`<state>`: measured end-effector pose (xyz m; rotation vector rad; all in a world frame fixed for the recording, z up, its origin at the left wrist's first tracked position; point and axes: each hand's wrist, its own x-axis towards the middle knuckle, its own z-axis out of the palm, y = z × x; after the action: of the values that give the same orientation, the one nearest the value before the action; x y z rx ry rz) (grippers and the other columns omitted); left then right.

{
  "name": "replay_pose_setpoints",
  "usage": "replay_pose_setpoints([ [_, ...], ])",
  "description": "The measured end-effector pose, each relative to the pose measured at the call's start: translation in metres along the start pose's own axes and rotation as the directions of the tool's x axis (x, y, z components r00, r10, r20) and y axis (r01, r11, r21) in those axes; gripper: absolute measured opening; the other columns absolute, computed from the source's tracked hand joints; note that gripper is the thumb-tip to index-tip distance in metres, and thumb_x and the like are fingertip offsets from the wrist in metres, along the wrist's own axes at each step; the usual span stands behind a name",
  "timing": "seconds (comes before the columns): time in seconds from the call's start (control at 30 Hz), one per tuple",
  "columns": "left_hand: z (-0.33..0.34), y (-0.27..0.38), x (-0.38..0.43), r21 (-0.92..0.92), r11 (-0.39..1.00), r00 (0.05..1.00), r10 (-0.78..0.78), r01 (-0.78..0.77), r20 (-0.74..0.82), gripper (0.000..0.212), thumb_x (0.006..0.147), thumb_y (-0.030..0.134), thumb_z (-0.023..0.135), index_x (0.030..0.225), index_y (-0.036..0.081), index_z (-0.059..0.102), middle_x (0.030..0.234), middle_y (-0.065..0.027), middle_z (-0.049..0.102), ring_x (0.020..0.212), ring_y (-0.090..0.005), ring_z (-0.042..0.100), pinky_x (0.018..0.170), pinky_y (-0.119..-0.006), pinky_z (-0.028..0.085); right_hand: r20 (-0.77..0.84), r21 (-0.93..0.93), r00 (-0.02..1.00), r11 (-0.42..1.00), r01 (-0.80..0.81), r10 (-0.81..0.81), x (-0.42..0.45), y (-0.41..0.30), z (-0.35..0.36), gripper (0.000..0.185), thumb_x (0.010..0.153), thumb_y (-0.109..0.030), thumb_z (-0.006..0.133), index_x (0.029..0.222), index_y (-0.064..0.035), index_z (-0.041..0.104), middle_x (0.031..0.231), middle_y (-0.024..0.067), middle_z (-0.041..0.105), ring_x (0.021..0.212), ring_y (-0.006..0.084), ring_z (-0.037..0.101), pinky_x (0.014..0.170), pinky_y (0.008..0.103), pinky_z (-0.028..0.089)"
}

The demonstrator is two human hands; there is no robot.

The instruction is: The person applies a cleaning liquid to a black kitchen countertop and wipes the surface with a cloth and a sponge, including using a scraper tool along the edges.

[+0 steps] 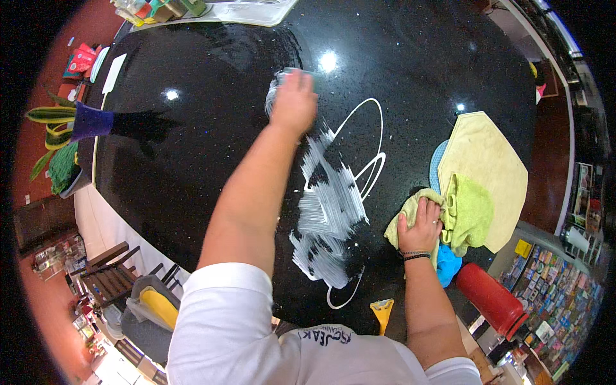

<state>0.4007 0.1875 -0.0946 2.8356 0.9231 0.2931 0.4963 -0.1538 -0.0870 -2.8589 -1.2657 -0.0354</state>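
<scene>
My left hand [294,103] is stretched far forward, pressing a pale blue-green pad [291,73], blurred and mostly hidden under the fingers, against the glossy black countertop [216,144]. White streaks of a creamy paste [327,211] lie smeared in front of me, with thin looped lines of it to their right. My right hand [421,231] is on a bunched pale-green cloth [406,211], its fingers over the folds. Beside that hand lies a brighter lime-green cloth [469,211], partly on a cream octagonal board [486,159]. A yellow-handled scraper [382,315] lies near my body.
A red bottle [491,301] and a blue cloth [448,264] are by my right forearm. A light-blue round item [437,166] shows under the board. At the far edge stands a white sink [250,13] with several bottles. A potted plant [91,122] stands left.
</scene>
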Motion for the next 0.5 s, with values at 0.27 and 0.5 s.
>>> replay_pose_setpoints([
  [0.27,0.02,0.048,0.027,-0.21,0.951,0.961,0.255,-0.229,0.11,0.023,0.081,0.013,0.039,0.098,0.003,0.049,0.103,-0.0181,0.048,0.099,-0.0322,0.045,0.084,-0.042,0.036,0.069,0.003,0.996,0.999,-0.054,0.053,0.0,0.001,0.003,0.063,0.065,-0.04,0.057,0.116,-0.0062,0.042,0.12,0.0172,0.04,0.112,0.0352,0.036,0.086,0.0518,0.03],
  [0.5,0.021,-0.038,0.103,-0.057,0.986,0.984,-0.148,0.154,0.099,0.038,0.08,0.015,0.044,0.115,0.001,0.041,0.119,-0.0226,0.04,0.107,-0.0358,0.041,0.09,-0.041,0.036,0.053,0.001,0.999,1.0,-0.008,0.008,0.003,-0.002,0.001,0.062,0.065,-0.04,0.058,0.114,-0.0055,0.042,0.117,0.0174,0.042,0.109,0.0359,0.038,0.084,0.0507,0.031],
])
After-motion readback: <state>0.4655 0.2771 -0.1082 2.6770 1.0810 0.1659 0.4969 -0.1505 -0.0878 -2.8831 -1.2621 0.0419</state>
